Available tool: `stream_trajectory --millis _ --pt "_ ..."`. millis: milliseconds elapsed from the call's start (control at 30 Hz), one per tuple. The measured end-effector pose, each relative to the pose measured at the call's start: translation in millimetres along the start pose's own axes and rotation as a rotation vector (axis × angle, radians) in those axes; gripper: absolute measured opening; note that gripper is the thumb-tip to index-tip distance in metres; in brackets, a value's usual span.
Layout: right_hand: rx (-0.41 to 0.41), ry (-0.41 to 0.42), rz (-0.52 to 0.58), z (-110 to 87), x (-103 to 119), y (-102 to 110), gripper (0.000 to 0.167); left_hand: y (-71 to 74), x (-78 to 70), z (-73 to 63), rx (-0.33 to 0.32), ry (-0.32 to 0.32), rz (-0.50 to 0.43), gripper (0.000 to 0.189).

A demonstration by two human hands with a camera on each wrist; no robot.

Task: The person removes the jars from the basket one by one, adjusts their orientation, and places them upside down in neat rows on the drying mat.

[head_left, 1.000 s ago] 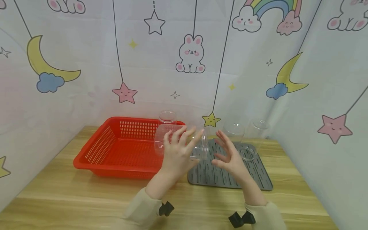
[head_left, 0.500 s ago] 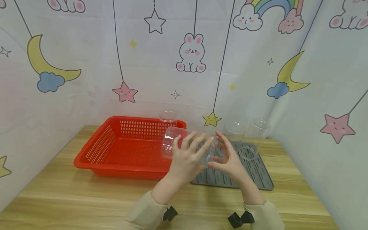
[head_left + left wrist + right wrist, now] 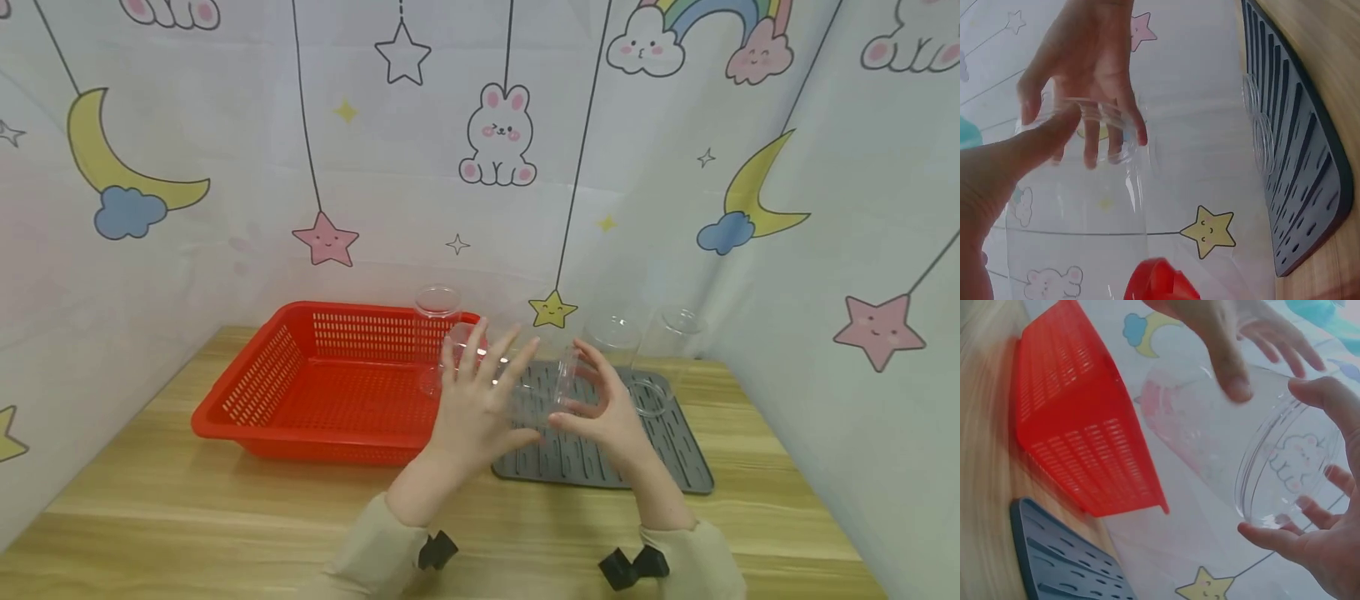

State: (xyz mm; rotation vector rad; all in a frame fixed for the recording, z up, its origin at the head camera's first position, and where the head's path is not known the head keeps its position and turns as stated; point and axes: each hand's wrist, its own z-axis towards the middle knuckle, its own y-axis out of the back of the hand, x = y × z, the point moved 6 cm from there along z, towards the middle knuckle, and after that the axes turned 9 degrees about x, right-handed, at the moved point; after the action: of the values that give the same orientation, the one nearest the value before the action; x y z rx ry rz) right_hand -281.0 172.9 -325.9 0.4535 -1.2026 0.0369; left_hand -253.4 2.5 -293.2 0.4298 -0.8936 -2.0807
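A large clear jar [image 3: 542,385] with a ridged rim lies sideways in the air between the hands, over the grey mat and the basket's right end. My right hand [image 3: 613,417] grips it by the rim end; in the right wrist view, thumb and fingertips sit around the rim of the jar [image 3: 1200,434]. My left hand [image 3: 474,417] is spread beside the jar's body, its fingers straight and thumb held apart. In the left wrist view the left thumb [image 3: 1044,137] overlaps the rim.
A red perforated basket [image 3: 300,439] stands at the left, with an upright clear jar [image 3: 437,329] in its back right corner. Two more clear jars, a wider one [image 3: 611,343] and a slimmer one [image 3: 667,358], stand toward the back of the grey ridged mat [image 3: 536,462].
The jar has moved right from over the basket. The right hand, apart from it at first, has closed on the rim. The left fingers and thumb have spread off the jar.
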Motion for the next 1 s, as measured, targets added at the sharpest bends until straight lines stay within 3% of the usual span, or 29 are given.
stream_trajectory --millis 100,233,367,533,667,733,867,1000 --pt "-0.039 -0.006 0.011 -0.7 2 6 0.094 3.4 21.1 -0.3 -0.061 0.082 -0.176 0.118" --pt "-0.089 0.000 0.059 -3.0 5 12 0.095 1.2 53.1 -3.3 -0.101 0.257 -0.440 0.115" --pt "-0.116 0.028 0.110 -4.8 7 15 0.094 -7.0 74.2 -8.5 -0.059 0.457 -0.719 0.113" --pt "-0.136 0.097 0.166 -5.8 10 14 0.094 -21.2 81.9 -12.2 -0.004 0.602 -1.135 0.104" --pt "-0.146 0.164 0.221 -6.8 15 10 0.093 -31.4 82.4 -14.4 0.015 0.656 -1.446 0.095" --pt "-0.149 0.209 0.254 -7.1 18 8 0.093 -34.7 81.4 -14.9 0.004 0.651 -1.594 0.097" --pt "-0.148 0.300 0.314 -7.5 22 4 0.091 -38.0 74.1 -10.8 -0.054 0.562 -1.885 0.121" --pt "-0.137 0.342 0.345 -7.1 23 -2 0.091 -40.5 61.9 -7.1 -0.093 0.492 -2.100 0.124"
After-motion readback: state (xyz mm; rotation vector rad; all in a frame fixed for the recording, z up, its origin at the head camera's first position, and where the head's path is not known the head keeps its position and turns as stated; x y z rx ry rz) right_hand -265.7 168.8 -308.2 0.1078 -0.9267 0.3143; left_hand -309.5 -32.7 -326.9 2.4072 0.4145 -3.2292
